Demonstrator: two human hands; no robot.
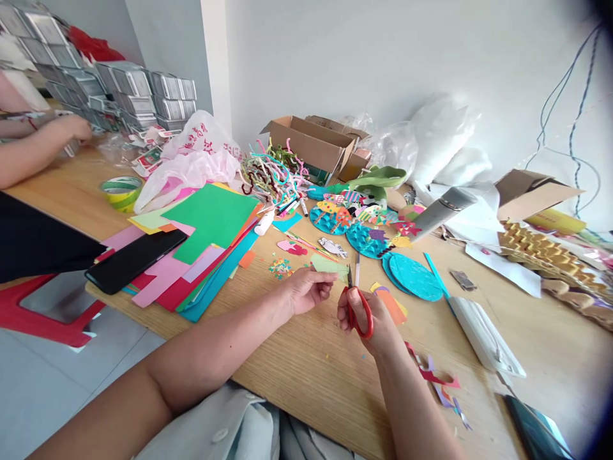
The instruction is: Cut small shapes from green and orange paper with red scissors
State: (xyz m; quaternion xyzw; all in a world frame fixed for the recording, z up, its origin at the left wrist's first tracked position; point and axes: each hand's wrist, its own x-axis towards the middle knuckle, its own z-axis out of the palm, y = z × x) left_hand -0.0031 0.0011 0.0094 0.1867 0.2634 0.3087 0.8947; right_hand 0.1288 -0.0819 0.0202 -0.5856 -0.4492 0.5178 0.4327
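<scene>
My left hand (309, 291) is closed on a small piece of light green paper (326, 264), pinched between thumb and fingers. A pair of red-handled scissors (363, 317) sits in my right hand (376, 316), the fingers wrapped through the loops. The dark blades point away from me at the right edge of the green paper; whether they touch it I cannot tell. Beyond my hands lie a pink paper fish (292, 247) and a black-and-white paper fish (332, 247). A heap of tiny paper bits (280, 268) is left of the fish. Orange paper (393, 306) lies beside my right hand.
Stacked coloured paper (215, 214) and a black phone (136, 259) lie left. Behind are pipe cleaners (275, 176), cardboard boxes (311, 142) and blue discs (414, 276) near a silver bottle (443, 211). A white power strip (487, 335) lies right. Another person's hand (71, 129) is at far left.
</scene>
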